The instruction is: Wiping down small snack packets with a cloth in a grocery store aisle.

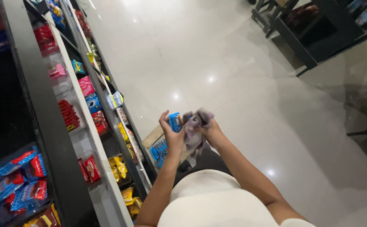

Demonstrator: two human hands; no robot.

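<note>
My left hand (pixel 171 133) holds a small blue snack packet (pixel 175 122) upright in front of me. My right hand (pixel 208 128) grips a crumpled grey-purple cloth (pixel 193 130) that presses against the packet's right side and hangs down between my two wrists. Both hands are close together at the middle of the view, above the floor beside the shelves.
Shop shelves (pixel 72 96) full of red, blue, pink and yellow snack packets run along the left. An open cardboard box (pixel 160 148) of blue packets sits on the glossy white tiled floor (pixel 242 84) below my hands. Dark furniture (pixel 314 33) stands at the top right.
</note>
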